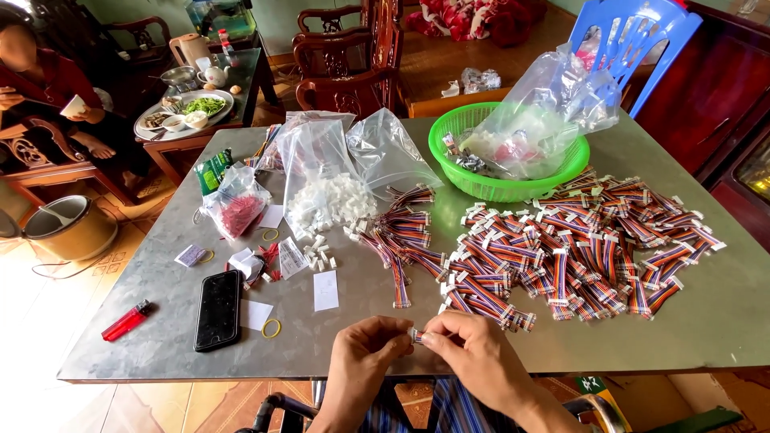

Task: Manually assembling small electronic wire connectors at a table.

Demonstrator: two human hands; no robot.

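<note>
My left hand (366,354) and my right hand (473,353) meet at the table's near edge, fingertips pinching a short multicoloured ribbon cable with a small white plug (415,334) between them. A large heap of finished striped cables with white plugs (577,248) covers the table right of centre. Nearer the middle lies a smaller pile of cables without plugs (399,232). An open clear bag of white plastic plugs (329,200) stands behind it, with several loose plugs spilled in front.
A green plastic basket (449,148) holding clear bags sits at the back. A black phone (217,309), red lighter (126,321), rubber bands, paper slips and a bag of red parts (237,210) lie left. A person sits far left by a low table with dishes. A blue chair (642,40) stands behind.
</note>
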